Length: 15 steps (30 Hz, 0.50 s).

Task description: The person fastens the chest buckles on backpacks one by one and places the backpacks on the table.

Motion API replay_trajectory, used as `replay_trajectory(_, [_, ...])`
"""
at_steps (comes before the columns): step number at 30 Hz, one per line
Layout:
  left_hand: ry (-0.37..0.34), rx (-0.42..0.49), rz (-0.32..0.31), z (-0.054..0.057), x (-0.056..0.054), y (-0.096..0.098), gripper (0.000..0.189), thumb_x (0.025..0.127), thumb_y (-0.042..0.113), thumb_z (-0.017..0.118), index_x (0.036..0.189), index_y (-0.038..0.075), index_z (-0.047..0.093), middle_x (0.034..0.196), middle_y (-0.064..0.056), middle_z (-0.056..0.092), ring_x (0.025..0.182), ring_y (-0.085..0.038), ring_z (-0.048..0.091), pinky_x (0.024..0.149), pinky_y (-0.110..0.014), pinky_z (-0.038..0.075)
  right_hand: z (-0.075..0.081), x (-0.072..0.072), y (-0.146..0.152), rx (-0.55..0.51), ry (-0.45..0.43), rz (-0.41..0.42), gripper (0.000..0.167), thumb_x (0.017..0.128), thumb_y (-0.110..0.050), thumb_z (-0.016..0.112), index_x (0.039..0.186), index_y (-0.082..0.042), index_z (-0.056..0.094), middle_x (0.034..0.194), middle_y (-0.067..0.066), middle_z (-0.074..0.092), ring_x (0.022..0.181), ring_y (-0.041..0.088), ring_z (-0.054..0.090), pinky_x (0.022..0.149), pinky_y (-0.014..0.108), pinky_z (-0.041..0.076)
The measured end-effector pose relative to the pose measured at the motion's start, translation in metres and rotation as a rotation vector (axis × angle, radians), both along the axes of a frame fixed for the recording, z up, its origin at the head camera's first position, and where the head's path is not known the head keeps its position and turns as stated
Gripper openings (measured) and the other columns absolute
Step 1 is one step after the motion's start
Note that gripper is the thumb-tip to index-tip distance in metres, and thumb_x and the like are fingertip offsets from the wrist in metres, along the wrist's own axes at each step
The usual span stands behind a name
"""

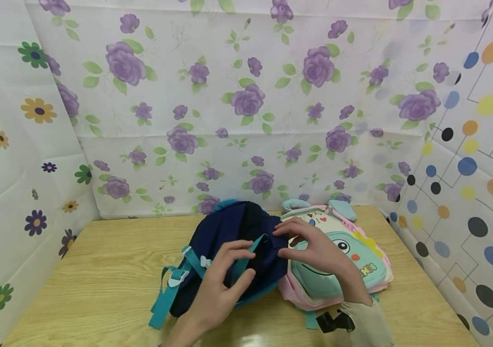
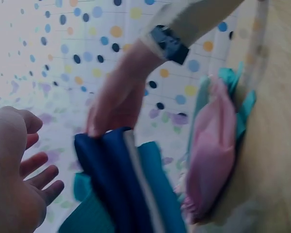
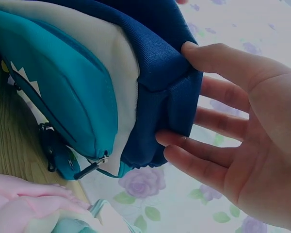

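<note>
A navy and teal backpack (image 1: 246, 255) lies on the table with its straps facing up. My right hand (image 1: 315, 241) grips its right edge. In the right wrist view, the thumb (image 3: 203, 53) is on one face of the navy fabric (image 3: 169, 73) and the other fingers curl behind it. My left hand (image 1: 220, 284) hovers over the strap side with its fingers loosely bent. The left wrist view shows that left hand (image 2: 19, 170) apart from the bag, holding nothing. A teal front pocket (image 3: 63, 73) with white zigzag trim shows from the right wrist.
Right of the navy bag lies a pink and mint backpack (image 1: 337, 270) with a cartoon face, partly behind my right hand. Teal straps (image 1: 170, 289) with white buckles trail onto the wooden table (image 1: 112, 279). Flowered sheeting (image 1: 229, 115) hangs behind, and dotted sheeting (image 1: 467, 193) stands at the right.
</note>
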<state>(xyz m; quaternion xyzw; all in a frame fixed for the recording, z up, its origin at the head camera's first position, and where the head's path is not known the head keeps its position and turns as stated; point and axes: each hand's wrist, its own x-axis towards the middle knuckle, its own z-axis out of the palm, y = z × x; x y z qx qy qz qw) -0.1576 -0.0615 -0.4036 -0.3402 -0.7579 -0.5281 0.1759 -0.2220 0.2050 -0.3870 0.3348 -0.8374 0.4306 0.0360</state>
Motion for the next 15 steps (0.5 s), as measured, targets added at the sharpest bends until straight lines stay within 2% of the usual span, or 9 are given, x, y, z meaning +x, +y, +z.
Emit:
replay_trajectory(5, [0.059, 0.029, 0.053, 0.010, -0.011, -0.020, 0.027, 0.096, 0.001, 0.062, 0.119, 0.015, 0.062, 0.133, -0.006, 0.056, 0.124, -0.020, 0.054, 0.103, -0.026, 0.046, -0.001, -0.001, 0.002, -0.011, -0.026, 0.009, 0.033, 0.093, -0.022, 0.071, 0.126, -0.026, 0.064, 0.136, 0.000, 0.057, 0.108, 0.013, 0.060, 0.087, 0.037, 0.056])
replay_trajectory(9, [0.069, 0.002, 0.121, 0.012, -0.023, -0.040, 0.028, 0.095, 0.000, 0.063, 0.117, 0.018, 0.063, 0.130, -0.007, 0.059, 0.120, -0.019, 0.055, 0.101, -0.022, 0.045, -0.002, -0.002, 0.004, -0.007, -0.042, 0.006, 0.033, 0.093, -0.023, 0.072, 0.125, -0.026, 0.065, 0.136, -0.001, 0.057, 0.111, 0.014, 0.059, 0.088, 0.037, 0.055])
replay_trajectory(11, [0.030, -0.036, 0.150, 0.012, -0.029, -0.050, 0.026, 0.096, 0.004, 0.064, 0.117, 0.020, 0.064, 0.129, -0.003, 0.059, 0.118, -0.017, 0.056, 0.098, -0.025, 0.047, -0.002, -0.002, 0.004, -0.006, -0.044, 0.006, 0.033, 0.093, -0.024, 0.072, 0.124, -0.026, 0.065, 0.136, -0.001, 0.057, 0.112, 0.015, 0.059, 0.089, 0.037, 0.055])
replay_trajectory(15, [-0.111, -0.153, 0.185, 0.008, -0.038, -0.072, 0.018, 0.098, 0.019, 0.064, 0.116, 0.026, 0.063, 0.129, 0.003, 0.060, 0.115, -0.014, 0.056, 0.095, -0.033, 0.049, -0.003, -0.002, 0.004, -0.004, -0.052, 0.008, 0.033, 0.092, -0.024, 0.072, 0.124, -0.027, 0.064, 0.136, -0.001, 0.057, 0.112, 0.015, 0.059, 0.090, 0.037, 0.055])
